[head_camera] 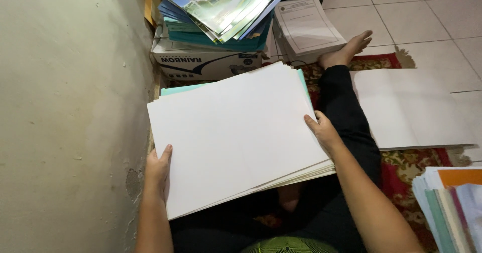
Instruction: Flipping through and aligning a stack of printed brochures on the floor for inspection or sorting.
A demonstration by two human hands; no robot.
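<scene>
White, blank sheets of large paper, gathered into a thick stack [236, 132], are held at the centre of the frame, tilted slightly so that the far edge rises toward the upper right. The stack is gripped at its lower left corner by the left hand [157, 170], whose fingers are closed around the edge with the thumb laid on top. Its right edge is held by the right hand [324, 131], the thumb pressed on the top sheet and the other fingers tucked underneath, out of sight. A pale teal sheet [303, 82] is seen peeking out along the far edge of the stack.

Black trousers [349, 122] are worn on the outstretched leg, which runs from the centre toward the upper right, ending in a bare foot [346, 52]. A red patterned rug [401, 167] is spread beneath the leg. In the upper middle, a white cardboard box [206, 65] is topped with a pile of green and blue glossy folders [223, 9], and a stack of printed white documents [307, 27] is placed just beside it. A large white sheet [411, 107] lies flat on the right, and a pile of coloured paper [452, 203] is found at the lower right. A beige wall [70, 117] fills the left side.
</scene>
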